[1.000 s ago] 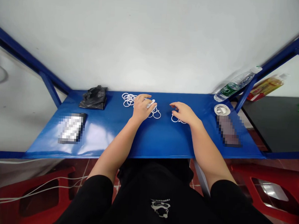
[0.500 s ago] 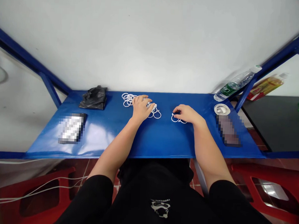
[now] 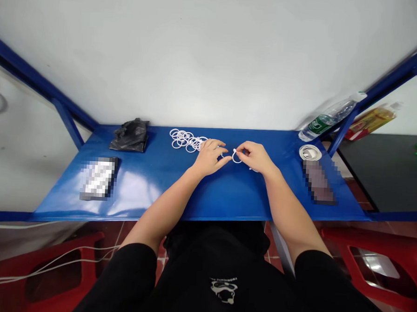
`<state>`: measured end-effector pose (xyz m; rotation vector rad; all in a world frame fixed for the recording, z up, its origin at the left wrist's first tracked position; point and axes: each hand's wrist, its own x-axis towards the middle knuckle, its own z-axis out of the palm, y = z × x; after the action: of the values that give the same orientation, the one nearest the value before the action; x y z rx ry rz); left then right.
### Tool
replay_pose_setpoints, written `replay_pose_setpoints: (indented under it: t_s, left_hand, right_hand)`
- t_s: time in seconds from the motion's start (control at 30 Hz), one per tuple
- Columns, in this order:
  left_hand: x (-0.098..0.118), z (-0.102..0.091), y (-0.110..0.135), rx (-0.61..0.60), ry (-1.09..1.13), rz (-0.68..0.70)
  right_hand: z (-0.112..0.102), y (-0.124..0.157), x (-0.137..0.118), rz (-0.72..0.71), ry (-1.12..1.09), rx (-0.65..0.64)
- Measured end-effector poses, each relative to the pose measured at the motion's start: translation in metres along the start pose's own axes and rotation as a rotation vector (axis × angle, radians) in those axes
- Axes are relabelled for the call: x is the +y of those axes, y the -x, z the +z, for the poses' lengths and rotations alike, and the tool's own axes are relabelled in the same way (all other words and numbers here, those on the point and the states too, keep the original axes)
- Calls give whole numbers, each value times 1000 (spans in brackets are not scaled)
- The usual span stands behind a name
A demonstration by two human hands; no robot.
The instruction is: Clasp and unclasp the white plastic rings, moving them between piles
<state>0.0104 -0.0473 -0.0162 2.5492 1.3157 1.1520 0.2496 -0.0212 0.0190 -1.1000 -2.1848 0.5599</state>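
Observation:
A white plastic ring with a small knob is pinched between the thumb and fingers of my right hand. Just left of it, my left hand has its fingers stretched out over the right end of a pile of white rings, thumb pointing toward the pinched ring. Part of another ring shows between the left thumb and fingers; I cannot tell whether they touch it. Below my right hand lies a further white ring, mostly hidden by the hand.
On the blue table lie a black plastic bag and a blurred-out dark-edged object at left. To the right are a coiled white cable, another blurred object and a leaning water bottle. A wall stands behind.
My left hand has moved right, uncovering more of the pile. My right hand has shifted slightly left and now holds a ring up near the left thumb.

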Motion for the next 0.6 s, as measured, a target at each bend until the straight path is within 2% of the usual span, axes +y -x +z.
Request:
replay_pose_setpoints:
  t_s: [0.13,0.23,0.43,0.6]
  left_hand:
    - [1,-1,-1,-21,0,-5]
    - [2,-3,-1,-47,8,8]
    - [2,-1,-2,-68,18,52]
    - [0,2,-2,-45,6,69]
  right_hand:
    - [10,1,-10,-93,-24,4]
    - [15,1,-12,-87,-61,-10]
    - [18,2,-14,-58,-98,53]
    - [18,3,-15,-102,-74,14]
